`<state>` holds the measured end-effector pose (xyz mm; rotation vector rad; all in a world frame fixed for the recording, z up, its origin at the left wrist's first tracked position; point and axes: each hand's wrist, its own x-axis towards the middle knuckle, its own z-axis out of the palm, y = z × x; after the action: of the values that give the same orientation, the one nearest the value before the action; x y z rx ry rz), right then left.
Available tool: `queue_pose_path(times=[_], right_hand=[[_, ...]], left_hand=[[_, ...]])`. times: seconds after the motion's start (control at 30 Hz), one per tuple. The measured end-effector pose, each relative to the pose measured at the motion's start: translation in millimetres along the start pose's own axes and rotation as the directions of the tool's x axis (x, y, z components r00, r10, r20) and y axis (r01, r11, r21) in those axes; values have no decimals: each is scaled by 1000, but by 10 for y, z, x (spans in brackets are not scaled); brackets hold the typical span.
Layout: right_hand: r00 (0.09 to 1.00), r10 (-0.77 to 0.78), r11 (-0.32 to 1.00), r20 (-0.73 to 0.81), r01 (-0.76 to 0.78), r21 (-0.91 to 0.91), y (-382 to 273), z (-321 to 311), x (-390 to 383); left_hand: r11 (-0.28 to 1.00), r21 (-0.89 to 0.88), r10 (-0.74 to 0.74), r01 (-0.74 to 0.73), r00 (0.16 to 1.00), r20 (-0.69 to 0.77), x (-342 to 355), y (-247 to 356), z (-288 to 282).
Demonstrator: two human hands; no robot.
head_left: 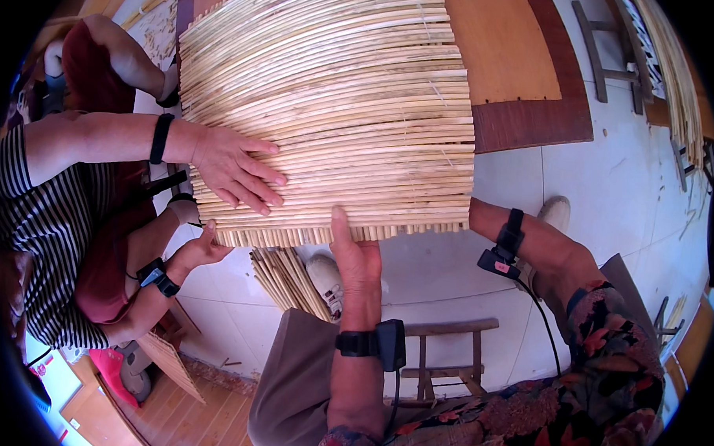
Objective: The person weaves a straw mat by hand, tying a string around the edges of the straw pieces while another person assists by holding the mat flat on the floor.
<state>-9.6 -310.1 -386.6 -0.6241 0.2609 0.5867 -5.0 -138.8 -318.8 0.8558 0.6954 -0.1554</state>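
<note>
One woven reed mat [329, 112] fills the middle of the view, made of many thin pale stalks bound side by side with thread, and it lies on a wooden board [505, 47] with its near edge hanging over the floor. Your left hand [354, 258] holds this near edge from below, with the thumb pressed flat on top and the other fingers under the stalks. Your right hand is hidden behind the mat; only the forearm with a black strap is seen, so I cannot tell how its grip stands.

I judge the mat is light but stiff along the stalks and loose across them, so it can bend or roll in only one direction. The stalks look brittle at the free ends; it is better to take it at the bound edge with flat fingers, not by single stalks.

A co-worker's hand [237, 168] lies spread on the left side of the mat. Another hand [203, 247] touches the lower left corner. Loose stalks [286, 279] lie below the mat, near a small wooden stool [446, 360].
</note>
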Motion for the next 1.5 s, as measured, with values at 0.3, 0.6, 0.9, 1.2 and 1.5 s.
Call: queue_pose_path(times=[0.3,0.6,0.9,1.2,1.5], right_hand=[[994,-5,1000,-107,7,14,-34,109,431],[994,22,999,-107,-20,26,32,-59,-83],[976,-123,798,-177,-8,-602,108,-215,-186],[971,-91,810,-221,202,551,161,35,-98],[910,-128,973,-394,191,126,248,-84,-147]], left_hand=[[999,-29,-39,40,999,22,60,-66,-75],[1000,-23,-3,4,999,48,50,-14,-95],[999,-49,-1,4,999,49,52,-42,-73],[998,-53,-24,26,999,34,60,-15,-83],[999,-52,11,-10,1000,17,54,-49,-67]])
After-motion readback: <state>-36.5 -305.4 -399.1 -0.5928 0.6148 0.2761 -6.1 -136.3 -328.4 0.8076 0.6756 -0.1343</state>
